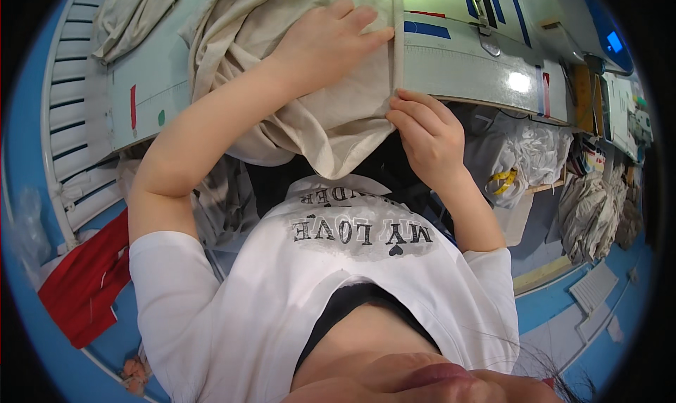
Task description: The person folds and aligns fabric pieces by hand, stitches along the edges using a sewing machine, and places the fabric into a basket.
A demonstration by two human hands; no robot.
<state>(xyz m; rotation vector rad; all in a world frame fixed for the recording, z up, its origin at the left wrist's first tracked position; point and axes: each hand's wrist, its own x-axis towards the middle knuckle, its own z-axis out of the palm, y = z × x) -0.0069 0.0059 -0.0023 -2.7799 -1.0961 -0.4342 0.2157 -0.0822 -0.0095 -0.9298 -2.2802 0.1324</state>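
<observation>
A beige cloth garment (310,118) lies bunched over the front edge of the sewing table, its lower folds hanging toward my lap. A straight folded edge (398,58) runs along its right side. My left hand (327,44) lies flat on top of the cloth, fingers apart, with one fingertip at that folded edge. Lower down, my right hand (431,132) pinches the edge of the cloth between thumb and fingers, just off the table's front. The sewing machine's presser foot area (484,26) is to the right of the cloth.
The pale table (465,68) carries blue and red tape strips. More beige cloth (134,16) lies at the far left beside a white slatted rack (67,114). Red fabric (88,283) hangs low left. On the right are a bag of white material (524,153) and a beige cloth pile (591,209).
</observation>
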